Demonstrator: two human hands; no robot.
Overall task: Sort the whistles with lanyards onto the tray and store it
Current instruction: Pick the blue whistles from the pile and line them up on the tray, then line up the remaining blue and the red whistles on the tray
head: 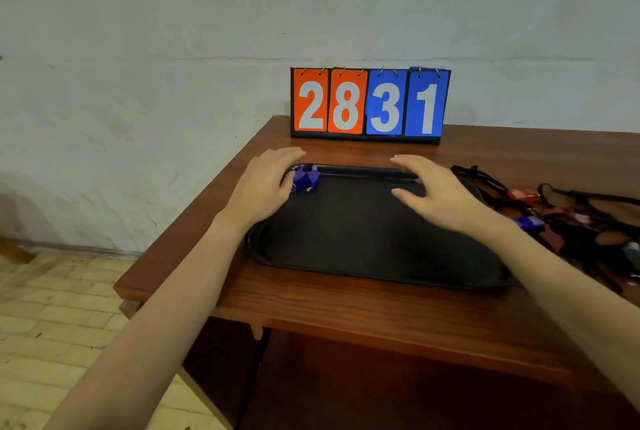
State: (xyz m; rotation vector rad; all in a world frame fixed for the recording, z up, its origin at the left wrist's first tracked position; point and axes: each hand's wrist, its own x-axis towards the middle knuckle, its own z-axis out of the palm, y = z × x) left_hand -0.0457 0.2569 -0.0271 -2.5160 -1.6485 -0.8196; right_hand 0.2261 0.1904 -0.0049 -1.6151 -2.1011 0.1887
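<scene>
Black tray (363, 242): lies on the wooden bench (346, 311), long axis left to right, nearly bare.

Blue whistles (305, 178): sorted into the tray's far-left corner, touching the left hand (265, 187), whose fingers rest spread and flat, clamped on nothing.

Right hand (433, 194): hovers over the tray's far-right part, fingers apart, empty.

Unsorted pile of whistles with lanyards (568, 218): red and blue pieces tangled in black cord on the bench just beyond the tray's right end. It lies to the right of both hands; the right hand is nearer and is the likelier to fetch.

Scoreboard (370, 104): stands behind, reading 2831.
</scene>
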